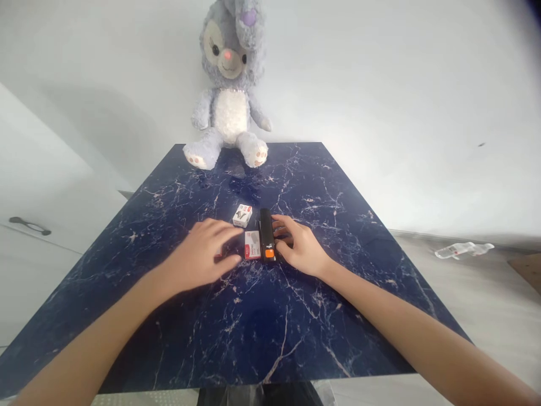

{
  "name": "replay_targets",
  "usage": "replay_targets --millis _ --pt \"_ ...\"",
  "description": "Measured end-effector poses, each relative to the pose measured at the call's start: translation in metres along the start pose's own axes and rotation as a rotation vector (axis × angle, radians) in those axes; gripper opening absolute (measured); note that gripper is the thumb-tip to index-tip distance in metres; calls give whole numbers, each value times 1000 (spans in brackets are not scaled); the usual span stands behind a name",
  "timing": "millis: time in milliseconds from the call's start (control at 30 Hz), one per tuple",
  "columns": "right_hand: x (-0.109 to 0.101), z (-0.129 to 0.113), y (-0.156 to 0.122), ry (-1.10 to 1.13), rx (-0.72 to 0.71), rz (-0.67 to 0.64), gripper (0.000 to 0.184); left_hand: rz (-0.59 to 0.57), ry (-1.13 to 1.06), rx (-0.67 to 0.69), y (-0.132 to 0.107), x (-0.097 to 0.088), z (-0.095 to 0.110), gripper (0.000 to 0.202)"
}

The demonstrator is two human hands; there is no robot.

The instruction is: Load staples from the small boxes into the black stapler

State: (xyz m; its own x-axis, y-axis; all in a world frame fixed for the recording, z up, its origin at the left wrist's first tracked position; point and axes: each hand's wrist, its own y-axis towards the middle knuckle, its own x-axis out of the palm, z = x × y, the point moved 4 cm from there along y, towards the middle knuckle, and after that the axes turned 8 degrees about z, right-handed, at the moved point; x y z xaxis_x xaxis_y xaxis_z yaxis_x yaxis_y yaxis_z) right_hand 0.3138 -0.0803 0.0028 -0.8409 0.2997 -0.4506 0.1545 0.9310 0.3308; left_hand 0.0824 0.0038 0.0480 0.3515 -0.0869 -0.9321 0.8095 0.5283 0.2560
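A black stapler with an orange end lies lengthwise in the middle of a dark blue marble table. My right hand rests against its right side, fingers curled round it. A small red and white staple box lies just left of the stapler. My left hand hovers beside that box with fingers spread, thumb near the box. A second small white box sits a little farther back.
A grey and white plush rabbit sits at the table's far edge against a white wall. A white cabinet with a dark handle stands to the left. A clear plastic bottle lies on the floor at right.
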Motion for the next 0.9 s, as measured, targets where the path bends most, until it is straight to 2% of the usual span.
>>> replay_targets --millis 100,167,233,333,500,533,633,733,900 --pt "1 2 1 -5 3 -4 59 -109 4 -126 -7 -20 -32 50" --pt "1 3 1 -7 3 -6 59 -218 -82 -166 -11 -22 -47 47" --pt "1 3 2 -14 4 -3 59 -225 -114 -178 -11 -19 -51 43" --pt "0 3 3 -29 3 5 58 -123 -76 -196 -4 -11 -40 41" --pt "0 -1 3 -40 -8 12 57 115 -110 -266 7 3 -3 41" --pt "0 -1 3 -46 -13 15 56 130 -125 -252 8 6 4 43" --pt "1 -1 3 -57 -33 24 56 43 -174 -149 10 16 18 44" --pt "2 2 2 -62 -46 27 56 -26 -220 -115 10 22 17 42" --pt "2 2 3 -63 -59 40 56 40 -291 -147 16 33 14 33"
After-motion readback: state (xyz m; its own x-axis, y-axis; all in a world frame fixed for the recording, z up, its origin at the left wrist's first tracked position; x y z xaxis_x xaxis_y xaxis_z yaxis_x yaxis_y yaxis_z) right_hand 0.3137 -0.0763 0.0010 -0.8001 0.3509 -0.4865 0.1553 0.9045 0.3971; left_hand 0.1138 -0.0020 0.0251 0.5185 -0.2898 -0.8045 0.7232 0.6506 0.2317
